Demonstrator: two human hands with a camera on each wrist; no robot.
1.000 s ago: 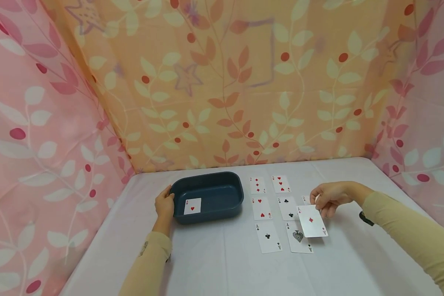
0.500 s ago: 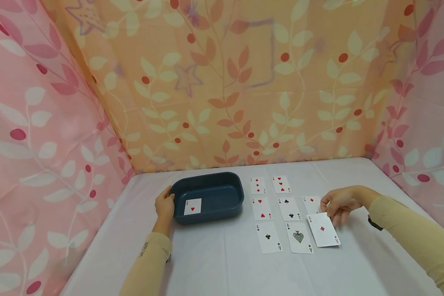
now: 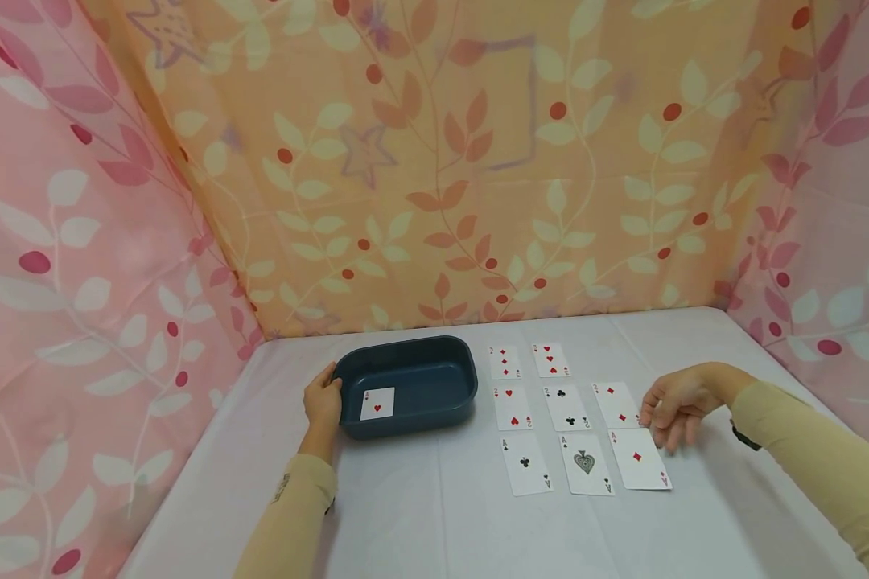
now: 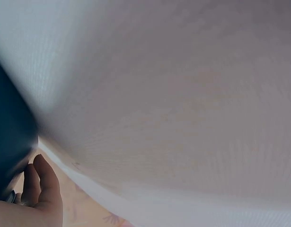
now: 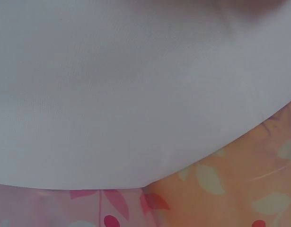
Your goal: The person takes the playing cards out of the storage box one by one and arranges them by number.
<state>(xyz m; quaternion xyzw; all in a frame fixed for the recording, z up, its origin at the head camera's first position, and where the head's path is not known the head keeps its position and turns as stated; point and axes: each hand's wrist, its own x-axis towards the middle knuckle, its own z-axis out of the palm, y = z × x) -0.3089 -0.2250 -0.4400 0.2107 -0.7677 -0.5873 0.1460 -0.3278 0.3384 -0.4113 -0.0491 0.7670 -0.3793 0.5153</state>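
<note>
My left hand (image 3: 323, 400) grips the left end of a dark blue rectangular tray (image 3: 409, 426); the left wrist view shows its fingers (image 4: 47, 179) against the tray's side. An ace of hearts (image 3: 377, 404) lies face up in the tray. My right hand (image 3: 681, 404) hovers with loosely bent fingers just above the corner of an ace of diamonds (image 3: 640, 459), which lies on the table and appears released. Beside that ace are the ace of spades (image 3: 586, 464) and ace of clubs (image 3: 525, 464). Above it sits a two of diamonds (image 3: 615, 404), near my right fingertips.
A two of hearts (image 3: 512, 408) and two of clubs (image 3: 566, 408) continue the middle row. Behind them lie a three of diamonds (image 3: 504, 363) and a three of hearts (image 3: 551, 360). White cloth (image 3: 434, 515) covers the table, with patterned curtains (image 3: 434, 161) at the back and sides.
My right hand moved right and lowered the ace of diamonds onto the table beside the ace of spades, then let go. The left hand and tray stayed put.
</note>
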